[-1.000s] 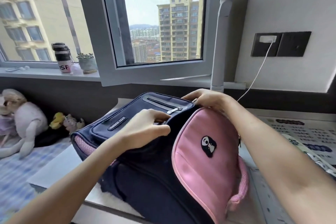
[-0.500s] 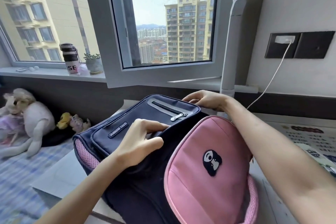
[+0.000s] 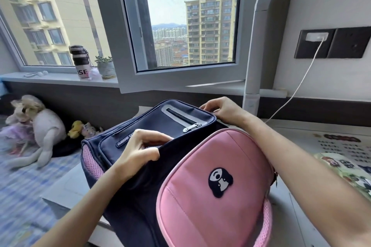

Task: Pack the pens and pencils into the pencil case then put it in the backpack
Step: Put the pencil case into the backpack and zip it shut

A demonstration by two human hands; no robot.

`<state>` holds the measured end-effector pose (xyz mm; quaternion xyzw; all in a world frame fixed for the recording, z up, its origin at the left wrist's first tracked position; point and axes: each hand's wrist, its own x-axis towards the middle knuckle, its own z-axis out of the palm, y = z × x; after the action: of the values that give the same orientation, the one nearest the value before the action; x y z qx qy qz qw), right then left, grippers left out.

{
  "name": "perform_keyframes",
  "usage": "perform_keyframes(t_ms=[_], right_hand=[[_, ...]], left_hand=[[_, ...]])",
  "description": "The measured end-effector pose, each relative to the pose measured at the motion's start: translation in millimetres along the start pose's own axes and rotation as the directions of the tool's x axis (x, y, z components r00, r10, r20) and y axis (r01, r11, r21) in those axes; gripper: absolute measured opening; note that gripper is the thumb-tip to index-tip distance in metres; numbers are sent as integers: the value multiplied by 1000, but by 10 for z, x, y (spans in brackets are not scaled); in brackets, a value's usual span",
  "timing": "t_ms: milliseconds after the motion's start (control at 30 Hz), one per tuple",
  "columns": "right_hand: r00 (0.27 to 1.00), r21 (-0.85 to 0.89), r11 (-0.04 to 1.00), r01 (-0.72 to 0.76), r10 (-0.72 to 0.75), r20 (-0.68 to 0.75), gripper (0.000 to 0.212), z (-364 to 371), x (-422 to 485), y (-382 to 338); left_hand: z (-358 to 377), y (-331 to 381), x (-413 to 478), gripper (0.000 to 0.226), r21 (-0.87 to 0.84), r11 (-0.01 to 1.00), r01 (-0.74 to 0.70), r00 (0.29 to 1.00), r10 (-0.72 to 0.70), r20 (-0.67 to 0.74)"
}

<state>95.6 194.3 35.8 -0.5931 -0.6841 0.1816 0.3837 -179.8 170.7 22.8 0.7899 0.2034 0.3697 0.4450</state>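
A navy and pink backpack (image 3: 216,190) lies on the desk in front of me, its pink flap with a panda patch turned toward me. My left hand (image 3: 138,150) pinches the navy edge of the bag's opening near the middle. At the bag's far corner, my right hand (image 3: 222,109) grips the top rim. No pencil case, pens or pencils are visible; the inside of the bag is hidden.
A white lamp post (image 3: 256,50) stands behind the bag, with a charging cable (image 3: 301,82) running from a wall socket. Printed sheets (image 3: 345,152) lie at right. A bottle (image 3: 80,62) and small plant (image 3: 106,67) sit on the sill; soft toys (image 3: 38,126) lie at left.
My right hand slid from the pink flap's top to the bag's far corner. My left hand keeps its grip on the navy edge. The view shifted slightly.
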Motion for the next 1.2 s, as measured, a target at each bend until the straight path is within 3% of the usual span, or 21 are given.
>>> perform_keyframes(t_ms=[133,233,300,367,400,467,567,700,767,867,967,1067,1133,1200], right_hand=[[995,-499,863,77,-96,-13,9,-231,-151,-60],[999,-631,775,27,-39,-6,16,-310,-459,-303],[996,-725,688,-44,-29,-88,18,-233,-685,-503],[954,-831,550,-81,-198,-224,11,-39,-914,-683],[922,-836,538,-113,-256,-289,10,88,-1023,-756],[847,-761,633,-140,-321,-423,18,384,-1208,-868],[783,-624,766,-153,-291,-550,13,760,-1306,-964],[715,-287,957,-29,-181,-676,14,931,-1277,-852],[701,-194,981,2,-140,-699,13,884,-1279,-771],[712,-202,979,-12,-133,-690,11,798,-1277,-692],[749,-219,975,-49,-109,-653,11,654,-1183,-652],[763,-134,978,-162,38,-646,10,324,-1041,-667],[750,-176,951,-253,78,-657,12,157,-1029,-693],[751,-296,905,-306,39,-659,15,123,-1114,-765]], left_hand=[[30,-29,39,40,66,997,-43,999,45,-25],[79,-45,75,19,111,990,-84,995,88,-36],[108,-57,100,16,161,978,-129,990,136,-29],[134,-77,117,19,215,963,-163,985,173,-24],[146,-93,122,18,223,959,-172,983,182,-24],[171,-120,122,15,222,959,-177,982,187,-23],[178,-92,131,13,248,952,-177,982,188,-21],[149,75,217,17,425,893,-146,988,112,105],[154,167,252,33,604,786,-130,987,43,157],[205,323,268,43,806,576,-134,980,-44,194],[277,432,365,40,739,672,-36,972,-148,182],[392,452,585,31,380,887,261,926,-342,163],[507,449,723,34,160,886,436,873,-459,162],[625,461,815,38,86,854,513,842,-520,142]])
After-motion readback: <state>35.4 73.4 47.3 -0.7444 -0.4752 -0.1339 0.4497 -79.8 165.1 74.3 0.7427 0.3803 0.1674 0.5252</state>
